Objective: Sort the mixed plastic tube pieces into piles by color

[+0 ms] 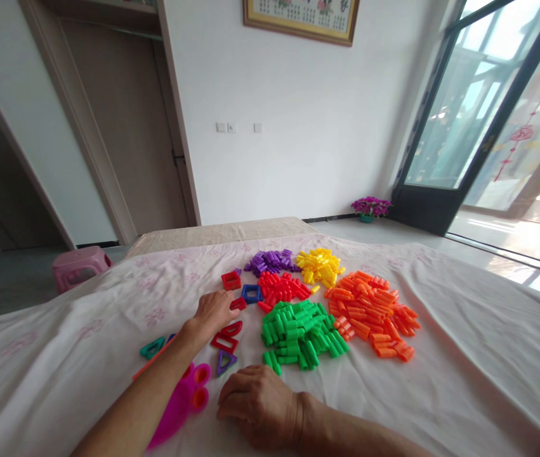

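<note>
My left hand reaches over the cloth, its fingers closed on a red plastic frame piece. Just beyond it lie a blue square frame and another red frame. Nearer me are more red frames and a purple triangle frame. My right hand rests on the cloth in front of the green tube-shaped blocks. Its fingers are curled down, and whatever is under them is hidden. Partly behind my left forearm is a magenta plastic piece with orange-centred rings.
Piles of red blocks, purple blocks, yellow blocks and orange blocks lie on the wrinkled white cloth. A teal triangle frame is at the left. A pink stool stands on the floor.
</note>
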Demonstrator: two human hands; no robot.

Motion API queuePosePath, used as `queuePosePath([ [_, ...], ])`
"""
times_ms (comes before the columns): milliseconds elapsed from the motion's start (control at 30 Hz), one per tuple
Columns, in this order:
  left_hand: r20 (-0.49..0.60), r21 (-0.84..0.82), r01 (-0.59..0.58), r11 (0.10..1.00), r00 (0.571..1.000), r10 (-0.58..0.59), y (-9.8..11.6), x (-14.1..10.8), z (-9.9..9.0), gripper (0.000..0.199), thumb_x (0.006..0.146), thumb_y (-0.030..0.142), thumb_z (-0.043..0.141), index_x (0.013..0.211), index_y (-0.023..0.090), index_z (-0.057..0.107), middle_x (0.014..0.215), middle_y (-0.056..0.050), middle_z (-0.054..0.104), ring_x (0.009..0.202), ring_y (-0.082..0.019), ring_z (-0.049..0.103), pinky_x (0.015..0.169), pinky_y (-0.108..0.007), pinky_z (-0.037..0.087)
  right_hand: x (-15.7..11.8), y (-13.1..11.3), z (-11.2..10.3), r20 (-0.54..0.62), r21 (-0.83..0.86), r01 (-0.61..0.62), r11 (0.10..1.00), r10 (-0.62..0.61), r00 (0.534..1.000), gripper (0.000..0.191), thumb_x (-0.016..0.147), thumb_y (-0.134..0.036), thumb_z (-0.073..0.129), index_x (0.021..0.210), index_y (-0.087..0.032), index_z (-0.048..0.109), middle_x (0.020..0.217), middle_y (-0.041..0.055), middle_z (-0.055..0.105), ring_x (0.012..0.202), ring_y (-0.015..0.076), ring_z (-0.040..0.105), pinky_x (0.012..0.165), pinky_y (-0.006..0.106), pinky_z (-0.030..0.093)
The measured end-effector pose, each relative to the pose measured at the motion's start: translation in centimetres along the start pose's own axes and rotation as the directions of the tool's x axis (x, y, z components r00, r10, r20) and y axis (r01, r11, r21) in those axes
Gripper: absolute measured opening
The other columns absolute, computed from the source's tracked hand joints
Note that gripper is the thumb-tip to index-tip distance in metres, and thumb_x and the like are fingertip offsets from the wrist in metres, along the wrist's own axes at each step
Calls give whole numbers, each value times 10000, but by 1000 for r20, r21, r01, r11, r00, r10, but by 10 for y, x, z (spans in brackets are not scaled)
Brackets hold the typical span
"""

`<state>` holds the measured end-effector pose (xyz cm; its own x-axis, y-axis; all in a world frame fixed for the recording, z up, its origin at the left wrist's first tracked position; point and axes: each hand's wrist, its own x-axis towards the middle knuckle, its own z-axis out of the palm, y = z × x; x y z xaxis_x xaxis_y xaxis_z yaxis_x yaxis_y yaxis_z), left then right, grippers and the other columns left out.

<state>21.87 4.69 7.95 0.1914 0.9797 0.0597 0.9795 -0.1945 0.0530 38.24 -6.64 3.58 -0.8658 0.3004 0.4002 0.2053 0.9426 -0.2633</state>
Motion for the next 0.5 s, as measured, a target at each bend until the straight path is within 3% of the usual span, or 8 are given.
queuePosePath([
  [133, -2, 12, 25, 1000, 1000, -25, -19, 7, 1, 277, 794, 345, 591, 965, 164, 712, 978, -157, 753, 917, -299, 708, 726, -344, 485, 1, 0, 0, 1, 2, -5, 1000, 5, 1000, 239, 775, -114, 532, 940, -174, 694, 982, 41, 721, 859, 148, 663, 795, 259, 508],
  [333, -22, -27, -9, 1000, 1000, 8, -26, 16, 5, 255, 807, 331, 609, 998, 188, 700, 1034, -112, 741, 974, -256, 687, 754, -303, 461, 0, 4, 7, -56, 17, 10, 1000, -9, 998, 237, 726, -108, 558, 906, -179, 695, 946, 18, 723, 815, 147, 665, 758, 255, 510],
  [500, -98, -94, -7, 996, 995, -2, -29, 0, 3, 325, 847, 354, 580, 1130, 207, 645, 1193, -97, 675, 1048, -227, 646, 812, -293, 440, -2, 5, 9, -71, 32, -8, 999, 11, 997, 230, 714, -117, 563, 895, -201, 677, 964, 11, 727, 827, 150, 664, 769, 250, 508],
])
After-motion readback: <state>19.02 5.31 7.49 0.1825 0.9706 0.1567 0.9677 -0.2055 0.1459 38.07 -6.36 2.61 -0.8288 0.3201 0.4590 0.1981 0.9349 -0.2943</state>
